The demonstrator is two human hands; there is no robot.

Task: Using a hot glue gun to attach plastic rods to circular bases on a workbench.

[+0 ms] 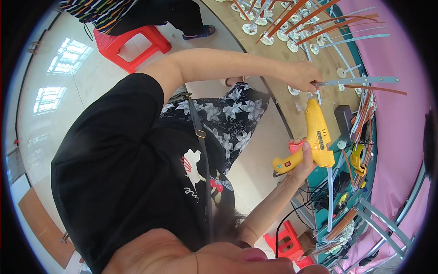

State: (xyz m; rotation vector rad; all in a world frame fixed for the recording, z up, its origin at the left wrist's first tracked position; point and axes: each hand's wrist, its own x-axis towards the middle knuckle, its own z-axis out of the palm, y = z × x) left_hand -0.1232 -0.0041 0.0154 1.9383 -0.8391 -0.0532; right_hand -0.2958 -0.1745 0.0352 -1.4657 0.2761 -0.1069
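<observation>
My left hand [301, 75] reaches over the table with fingers closed on a pale grey LED strip [358, 81] dotted with small yellowish squares. A reddish-brown strip [378, 89] sticks out beside it; whether my fingers hold this one too is hidden. My right hand [305, 165] is wrapped round the handle of a yellow glue gun [315, 130], with fingers at its red trigger [295, 146]. The nozzle points at my left hand, just short of its fingers. A translucent glue stick [330, 201] projects from the gun's rear. Clear plastic bits lie by the nozzle.
Many clear round bases [267, 39] with grey and brown strips crowd the table's [283, 57] far left. A dark box [343, 119] and yellow tape dispenser [359, 160] lie on the right. A black cable [285, 219] hangs below the gun. Red stools [132, 43] and another person occupy the floor.
</observation>
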